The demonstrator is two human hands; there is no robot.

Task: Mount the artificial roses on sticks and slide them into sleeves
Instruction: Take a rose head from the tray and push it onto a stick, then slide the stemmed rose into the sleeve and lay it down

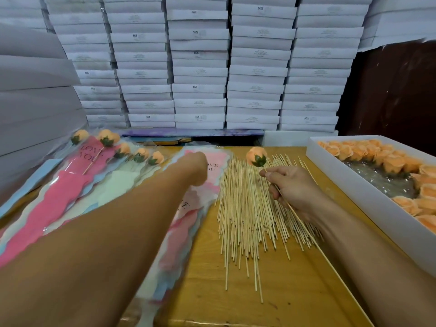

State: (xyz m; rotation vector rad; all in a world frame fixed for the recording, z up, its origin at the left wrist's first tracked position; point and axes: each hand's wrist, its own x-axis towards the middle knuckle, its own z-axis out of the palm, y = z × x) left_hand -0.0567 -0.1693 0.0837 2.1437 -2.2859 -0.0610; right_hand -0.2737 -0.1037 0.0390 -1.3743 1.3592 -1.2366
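Note:
My right hand (293, 188) grips a thin wooden stick (306, 230) with an orange rose (256, 156) mounted on its far end, held above a spread pile of bare sticks (245, 208). My left hand (195, 167) reaches forward over a stack of pink and pastel sleeves (212, 175); its fingers are hidden behind the wrist, so the grip cannot be seen. To the left lie several finished roses in sleeves (99, 159), fanned out side by side.
A white tray (354, 185) at the right holds several loose orange roses (377, 156). The work surface is a brown cardboard top (283, 291). Tall stacks of white boxes (200, 67) form a wall behind it.

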